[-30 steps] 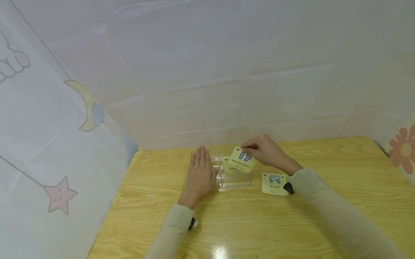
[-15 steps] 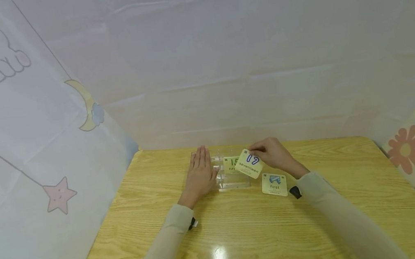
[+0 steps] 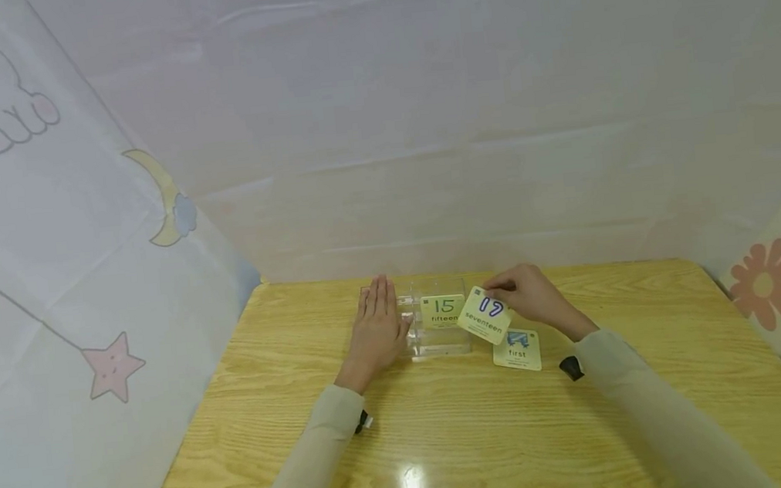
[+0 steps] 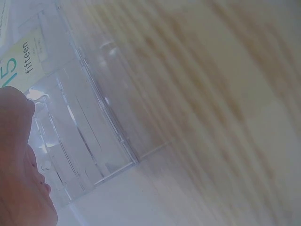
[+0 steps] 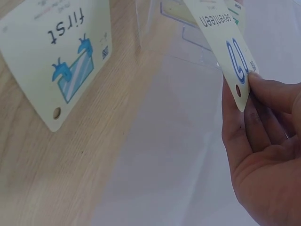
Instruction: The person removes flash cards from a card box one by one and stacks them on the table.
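Observation:
My left hand point(image 3: 376, 330) rests with straight fingers on the left part of a clear plastic stand point(image 3: 444, 340) with ridged sections. A pale yellow card reading "15 fifteen" point(image 3: 439, 319) sits in the stand, right of that hand. My right hand point(image 3: 536, 295) pinches the top corner of a card reading "seventeen" point(image 3: 484, 322), tilted and held up at the stand's right edge. Below it on the table lies a card reading "first" point(image 3: 520, 357) with a blue picture; the held card overlaps its upper left corner in the head view. In the right wrist view, thumb and fingers grip the seventeen card point(image 5: 221, 33) beside its punched hole.
The wooden table point(image 3: 449, 433) ends at a pale cloth backdrop point(image 3: 383, 159) just behind the stand. More printed cloth, with a bear, a moon and a star, hangs on the left, and a flower point(image 3: 770, 284) shows on the right.
My right hand has moved right and slightly toward me with the seventeen card, away from in front of the stand, uncovering the fifteen card. The left hand has stayed in place.

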Motion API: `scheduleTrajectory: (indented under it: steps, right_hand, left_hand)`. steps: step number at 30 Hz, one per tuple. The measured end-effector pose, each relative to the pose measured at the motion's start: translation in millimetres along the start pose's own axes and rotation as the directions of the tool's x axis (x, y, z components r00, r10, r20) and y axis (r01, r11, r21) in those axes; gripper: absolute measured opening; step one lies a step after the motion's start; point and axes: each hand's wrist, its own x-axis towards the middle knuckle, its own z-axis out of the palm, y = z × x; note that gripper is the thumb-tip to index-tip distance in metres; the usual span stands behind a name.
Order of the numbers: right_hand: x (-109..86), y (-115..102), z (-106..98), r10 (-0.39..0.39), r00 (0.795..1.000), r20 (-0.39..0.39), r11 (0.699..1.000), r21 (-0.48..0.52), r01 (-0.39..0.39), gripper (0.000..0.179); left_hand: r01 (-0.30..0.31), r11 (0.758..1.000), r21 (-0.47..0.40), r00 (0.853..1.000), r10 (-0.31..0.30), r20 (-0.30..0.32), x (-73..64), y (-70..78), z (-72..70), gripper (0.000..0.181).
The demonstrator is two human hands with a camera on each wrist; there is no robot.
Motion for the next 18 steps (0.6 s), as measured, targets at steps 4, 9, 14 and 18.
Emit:
scheduleTrajectory:
  steps: [4, 9, 14, 18]
  right_hand:
    - [-3.0, 5, -1, 0.017, 1.0, 0.005, 1.0, 0.003, -0.017, 0.026]
    - [-5.6, 12, -2, 0.022, 1.0, 0.006, 1.0, -0.011, -0.022, 0.025]
    - [-7.9, 18, -2, 0.044, 0.999, 0.017, 0.999, -0.02, -0.043, 0.025]
    - [-9.3, 20, -2, 0.063, 0.998, 0.029, 0.998, -0.018, -0.063, 0.024]
  left_hand:
    - [0.0, 1.0, -0.005, 1.0, 0.0, -0.005, -0.5, 0.2, -0.1, 0.076]
    - [0.006, 1.0, -0.008, 1.0, -0.006, 0.003, -0.6, 0.0, -0.2, 0.077]
    - [0.007, 1.0, -0.011, 1.0, -0.007, 0.004, -0.5, 0.4, -0.2, 0.077]
    - [0.007, 1.0, -0.017, 1.0, -0.007, 0.011, -0.6, 0.8, -0.1, 0.076]
